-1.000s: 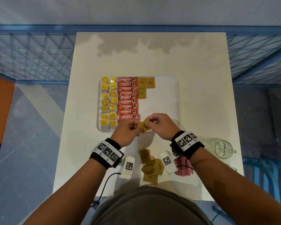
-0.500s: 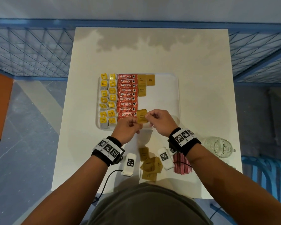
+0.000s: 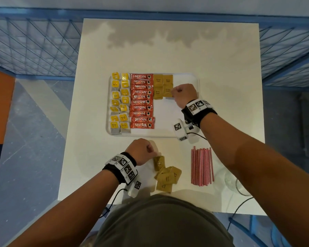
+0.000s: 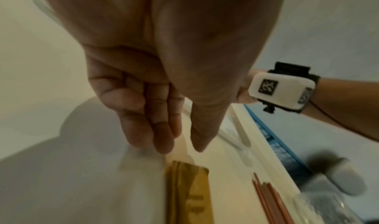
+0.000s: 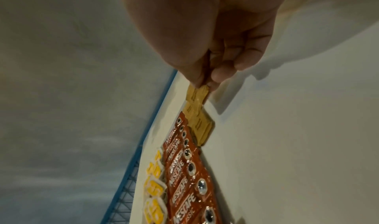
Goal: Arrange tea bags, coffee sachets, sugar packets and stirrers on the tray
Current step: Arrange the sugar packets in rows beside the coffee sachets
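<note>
The right hand (image 3: pixel 184 94) was over the far part of the tray (image 3: pixel 194 81), and its thumb and fingertips (image 5: pixel 220 74) pinched the edge of a brown sugar packet (image 3: pixel 168 92). This packet lay in the second row of the sugar block, just to the right of another packet (image 3: pixel 158 92) and just near of the two packets in the far row. From the wrist view it seemed still a little lifted at the pinched edge, so I judge that the step in hand was the placing of the fourth sugar packet.

The left hand (image 3: pixel 143 151) was on the table (image 3: pixel 221 68) near of the tray, with fingers relaxed and pointing down, holding nothing. It hovered just above the loose pile of sugar packets (image 3: pixel 166 177), close to the farthest one of them.

On the tray, the tea bags (image 3: pixel 119 102) filled two columns at the left, and the coffee sachets (image 3: pixel 141 101) made one column beside them. The red stirrers (image 3: pixel 202 166) lay in a bundle on the table, to the right of the pile, and none was on the tray yet.

The next move, I think, calls for letting the packet go flat and square with its neighbours, without pushing them. Then the left hand could take one packet from the pile.
</note>
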Action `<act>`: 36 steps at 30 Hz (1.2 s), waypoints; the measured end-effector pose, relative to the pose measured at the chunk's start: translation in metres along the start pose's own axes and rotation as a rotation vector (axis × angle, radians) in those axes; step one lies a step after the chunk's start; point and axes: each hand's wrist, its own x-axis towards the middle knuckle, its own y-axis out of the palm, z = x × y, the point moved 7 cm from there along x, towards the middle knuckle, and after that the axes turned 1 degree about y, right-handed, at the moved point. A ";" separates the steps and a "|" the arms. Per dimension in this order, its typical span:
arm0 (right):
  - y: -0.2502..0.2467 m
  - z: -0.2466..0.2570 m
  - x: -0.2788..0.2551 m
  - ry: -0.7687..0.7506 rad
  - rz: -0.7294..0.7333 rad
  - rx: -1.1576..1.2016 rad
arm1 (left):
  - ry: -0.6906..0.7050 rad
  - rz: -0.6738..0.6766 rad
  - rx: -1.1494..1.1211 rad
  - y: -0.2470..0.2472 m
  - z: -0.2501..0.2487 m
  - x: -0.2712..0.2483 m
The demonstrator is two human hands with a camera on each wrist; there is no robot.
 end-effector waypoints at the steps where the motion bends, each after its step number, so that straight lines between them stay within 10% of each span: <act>1: 0.000 -0.001 0.003 0.014 -0.010 -0.014 | -0.016 0.009 0.032 0.003 0.001 -0.001; 24: 0.000 0.001 -0.025 -0.050 -0.023 -0.178 | 0.126 0.038 0.318 0.034 -0.016 -0.008; 36: 0.030 -0.064 -0.154 -0.205 0.357 -0.213 | 0.117 0.006 0.174 0.029 -0.009 -0.005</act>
